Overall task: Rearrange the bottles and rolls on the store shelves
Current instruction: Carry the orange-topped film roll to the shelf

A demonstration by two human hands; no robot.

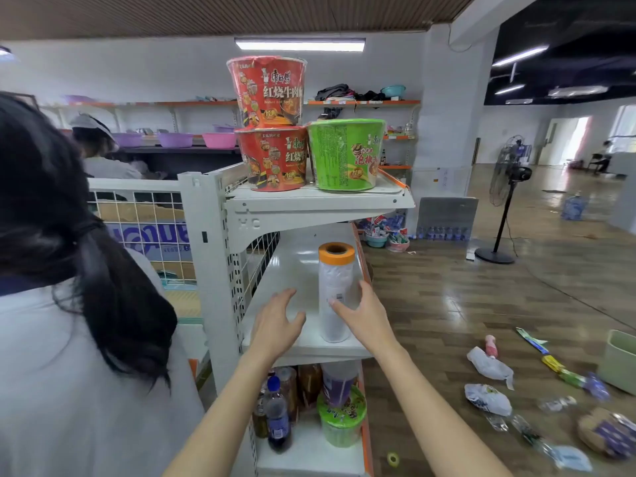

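A tall white plastic roll with an orange top (335,287) stands upright on the middle shelf (299,266). My right hand (363,313) is spread around its lower right side, thumb on the front of the roll and fingers at its right edge. My left hand (277,321) hovers open, fingers spread, over the bare shelf left of the roll, apart from it. On the bottom shelf stand a dark soda bottle with a blue cap (277,416), brown bottles (308,387) and another roll (339,382) resting on a green cup (340,421).
Two red noodle bowls (272,125) and a green one (347,154) sit on the top shelf. A person with long dark hair (69,235) stands close at my left. Bags, bottles and wrappers (488,366) litter the floor at right, beside a green bin (617,363). A standing fan (506,197) is farther back.
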